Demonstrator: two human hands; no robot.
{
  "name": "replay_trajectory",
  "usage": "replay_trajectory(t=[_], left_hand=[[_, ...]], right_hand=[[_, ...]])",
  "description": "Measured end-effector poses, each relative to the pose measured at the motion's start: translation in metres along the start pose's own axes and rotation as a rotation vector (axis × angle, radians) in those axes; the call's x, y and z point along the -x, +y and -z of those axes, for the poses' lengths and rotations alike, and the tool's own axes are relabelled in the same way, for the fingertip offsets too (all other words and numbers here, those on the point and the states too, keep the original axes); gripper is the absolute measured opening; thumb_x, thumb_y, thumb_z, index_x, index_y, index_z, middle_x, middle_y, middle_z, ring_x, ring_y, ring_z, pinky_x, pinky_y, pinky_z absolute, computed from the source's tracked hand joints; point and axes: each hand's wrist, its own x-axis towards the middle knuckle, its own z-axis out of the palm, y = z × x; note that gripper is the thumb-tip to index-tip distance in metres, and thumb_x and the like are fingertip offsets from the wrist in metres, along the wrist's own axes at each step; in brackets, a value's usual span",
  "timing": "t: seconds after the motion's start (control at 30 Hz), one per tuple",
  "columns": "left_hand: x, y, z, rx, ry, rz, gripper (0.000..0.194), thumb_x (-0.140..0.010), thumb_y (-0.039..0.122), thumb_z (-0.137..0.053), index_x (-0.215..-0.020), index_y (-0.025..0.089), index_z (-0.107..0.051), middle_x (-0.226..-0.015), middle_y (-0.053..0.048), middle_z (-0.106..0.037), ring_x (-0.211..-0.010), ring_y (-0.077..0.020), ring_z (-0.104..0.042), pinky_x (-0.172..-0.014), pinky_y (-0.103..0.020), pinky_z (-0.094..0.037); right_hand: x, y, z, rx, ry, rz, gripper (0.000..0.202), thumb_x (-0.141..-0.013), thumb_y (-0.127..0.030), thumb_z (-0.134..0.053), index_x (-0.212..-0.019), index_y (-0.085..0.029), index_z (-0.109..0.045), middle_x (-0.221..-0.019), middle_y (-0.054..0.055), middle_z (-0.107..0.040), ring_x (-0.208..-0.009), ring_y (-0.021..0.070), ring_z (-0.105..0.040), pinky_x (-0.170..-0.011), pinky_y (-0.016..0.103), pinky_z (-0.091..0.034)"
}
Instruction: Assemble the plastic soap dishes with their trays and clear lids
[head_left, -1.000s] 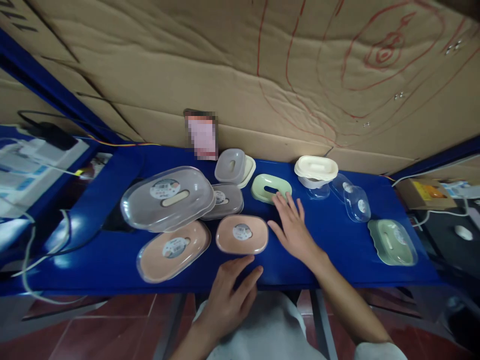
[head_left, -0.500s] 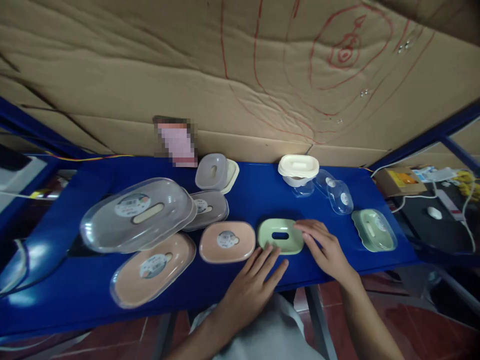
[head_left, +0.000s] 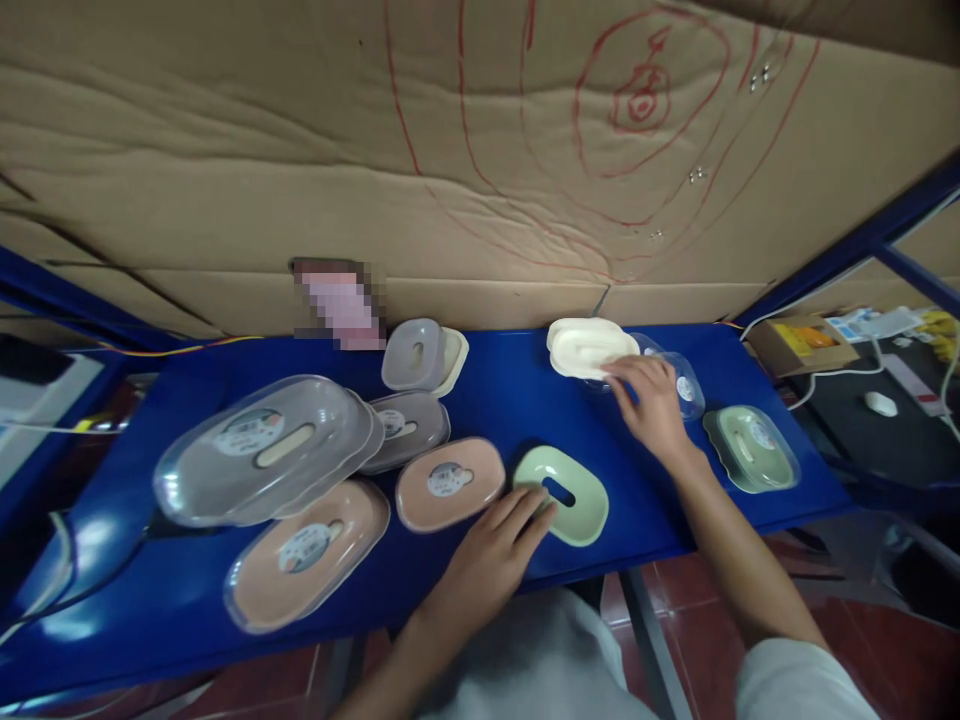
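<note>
touching the left end of the green piece (head_left: 592, 500) with the left hand (head_left: 487, 550), fingers bent close together; cannot tell whether pinching it. placing the right hand (head_left: 655, 405) narrow at the near right edge of the cream piece (head_left: 589, 348); cannot tell whether gripping. find green flat near the front of the table (head_left: 506, 385), just right of the peach box (head_left: 424, 505), and cream farther back, beside clear covers (head_left: 691, 385). judge both probably light, stiff and smooth, apt to slide, perhaps to crack if bent. hold green by opposite rims; pinch cream at its edge.
</note>
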Motion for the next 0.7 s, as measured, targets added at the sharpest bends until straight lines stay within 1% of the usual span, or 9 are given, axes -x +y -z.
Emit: replay_trajectory(t=[0.1, 0.2, 0.27, 0.33, 0.4, 0.43, 0.53, 0.6, 0.7], left_hand=[[-0.004, 0.006, -0.001, -0.041, 0.028, -0.073, 0.034, -0.107, 0.013, -0.050, -0.138, 0.015, -0.065, -0.128, -0.009, -0.074, -0.118, -0.0227, -0.066, -0.099, -0.038, -0.055], [0.002, 0.015, 0.004, -0.002, 0.083, -0.149, 0.031, -0.110, 0.018, -0.049, -0.134, 0.017, -0.068, -0.125, -0.006, -0.076, -0.115, -0.0191, -0.066, -0.097, -0.034, -0.052], [0.003, 0.019, 0.006, 0.030, 0.159, -0.134, 0.031, -0.110, 0.016, -0.049, -0.133, 0.019, -0.069, -0.124, -0.004, -0.077, -0.114, -0.0184, -0.065, -0.097, -0.033, -0.050], [-0.002, 0.020, 0.005, 0.046, 0.211, -0.071, 0.031, -0.108, 0.011, -0.050, -0.132, 0.019, -0.069, -0.122, -0.003, -0.078, -0.113, -0.0189, -0.066, -0.097, -0.034, -0.049], [-0.012, 0.019, 0.001, 0.034, 0.207, -0.016, 0.032, -0.106, 0.008, -0.053, -0.133, 0.018, -0.068, -0.122, -0.005, -0.077, -0.111, -0.0205, -0.067, -0.097, -0.035, -0.049], [-0.017, 0.019, -0.001, 0.018, 0.193, -0.005, 0.032, -0.106, 0.009, -0.054, -0.133, 0.017, -0.068, -0.122, -0.005, -0.077, -0.111, -0.0214, -0.067, -0.096, -0.035, -0.049], [-0.031, 0.021, -0.006, -0.025, 0.152, -0.016, 0.031, -0.106, 0.010, -0.054, -0.133, 0.014, -0.068, -0.122, -0.008, -0.076, -0.109, -0.0227, -0.067, -0.093, -0.036, -0.049], [-0.033, 0.025, -0.008, -0.043, 0.130, -0.030, 0.030, -0.106, 0.012, -0.054, -0.133, 0.014, -0.068, -0.123, -0.008, -0.076, -0.108, -0.0223, -0.066, -0.092, -0.037, -0.047], [-0.026, 0.031, -0.010, -0.074, 0.139, 0.024, 0.026, -0.106, 0.020, -0.061, -0.131, 0.021, -0.070, -0.122, -0.005, -0.077, -0.107, -0.0217, -0.065, -0.096, -0.039, -0.043]], right_hand=[[0.056, -0.024, 0.017, -0.084, -0.031, 0.035, 0.019, -0.109, -0.026, -0.058, -0.125, -0.026, -0.068, -0.120, 0.006, -0.078, -0.117, 0.0260, -0.069, -0.108, 0.049, -0.047], [0.107, -0.039, 0.025, -0.194, -0.161, 0.021, 0.024, -0.108, -0.021, -0.056, -0.128, -0.025, -0.068, -0.122, 0.007, -0.077, -0.119, 0.0266, -0.070, -0.109, 0.051, -0.049], [0.132, -0.045, 0.026, -0.296, -0.238, -0.014, 0.029, -0.109, -0.021, -0.051, -0.134, -0.026, -0.065, -0.129, 0.009, -0.075, -0.125, 0.0271, -0.069, -0.110, 0.052, -0.052], [0.148, -0.049, 0.028, -0.365, -0.213, -0.129, 0.037, -0.110, -0.022, -0.046, -0.144, -0.028, -0.060, -0.141, 0.010, -0.070, -0.135, 0.0272, -0.065, -0.112, 0.052, -0.053], [0.155, -0.052, 0.029, -0.373, -0.106, -0.250, 0.045, -0.111, -0.026, -0.043, -0.156, -0.030, -0.050, -0.155, 0.012, -0.060, -0.146, 0.0294, -0.056, -0.115, 0.055, -0.053], [0.156, -0.053, 0.030, -0.367, -0.071, -0.260, 0.048, -0.112, -0.032, -0.044, -0.160, -0.031, -0.045, -0.162, 0.013, -0.053, -0.151, 0.0318, -0.050, -0.116, 0.058, -0.052], [0.152, -0.056, 0.031, -0.320, -0.135, -0.090, 0.060, -0.107, -0.046, -0.059, -0.163, -0.032, -0.043, -0.175, 0.013, -0.033, -0.160, 0.0385, -0.035, -0.119, 0.065, -0.047], [0.145, -0.057, 0.030, -0.266, -0.235, 0.014, 0.054, -0.105, -0.039, -0.066, -0.157, -0.033, -0.052, -0.174, 0.010, -0.037, -0.161, 0.0367, -0.034, -0.122, 0.064, -0.045], [0.134, -0.058, 0.029, -0.237, -0.328, 0.092, 0.040, -0.108, -0.025, -0.061, -0.147, -0.028, -0.061, -0.164, 0.008, -0.053, -0.159, 0.0299, -0.039, -0.125, 0.059, -0.045]])
